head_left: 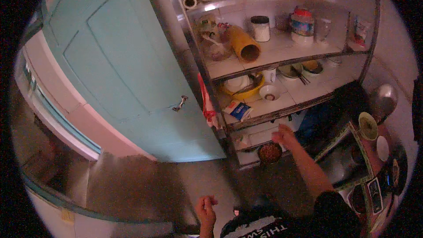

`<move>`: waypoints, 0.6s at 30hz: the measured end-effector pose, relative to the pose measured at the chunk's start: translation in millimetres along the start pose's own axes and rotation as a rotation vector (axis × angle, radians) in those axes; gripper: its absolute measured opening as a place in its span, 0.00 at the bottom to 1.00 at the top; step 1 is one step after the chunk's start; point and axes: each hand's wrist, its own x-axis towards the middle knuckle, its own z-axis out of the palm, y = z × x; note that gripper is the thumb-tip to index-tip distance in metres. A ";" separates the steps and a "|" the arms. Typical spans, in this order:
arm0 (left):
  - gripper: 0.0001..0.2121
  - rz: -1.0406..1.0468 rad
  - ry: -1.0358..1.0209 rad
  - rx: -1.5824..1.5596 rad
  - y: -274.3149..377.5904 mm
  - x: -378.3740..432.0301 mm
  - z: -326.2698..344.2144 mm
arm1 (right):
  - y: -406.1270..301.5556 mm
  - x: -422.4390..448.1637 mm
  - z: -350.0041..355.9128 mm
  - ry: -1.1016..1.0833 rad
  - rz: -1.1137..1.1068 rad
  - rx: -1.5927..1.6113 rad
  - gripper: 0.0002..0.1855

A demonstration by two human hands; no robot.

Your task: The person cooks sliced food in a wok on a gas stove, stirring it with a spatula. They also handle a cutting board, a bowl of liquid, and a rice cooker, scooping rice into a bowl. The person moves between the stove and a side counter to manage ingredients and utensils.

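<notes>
My right hand (285, 135) reaches out in front of the lower part of a tiled shelf unit (284, 107). Its fingers look bent, and whether they hold anything cannot be made out. Just below and to the left of it is a round container with reddish-brown contents (269, 153). My left hand (206, 205) hangs low over the floor, its fingers curled, with no object visible in it. On the shelf above my right hand lie a blue and white packet (240, 110), a white bowl (269, 92) and a yellow basin (246, 92) holding dishes.
An orange cylinder (244, 44), a dark-lidded jar (260, 29) and a red-lidded jar (302, 26) stand on the higher shelf. A light blue door (132, 66) is at the left. A sink (343, 158) and a counter with bowls (367, 125) are at the right.
</notes>
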 end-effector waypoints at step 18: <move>0.12 -0.405 0.773 0.102 12.4 -98.9 93.9 | -66.5 176.8 42.0 -0.425 -0.174 -0.697 0.23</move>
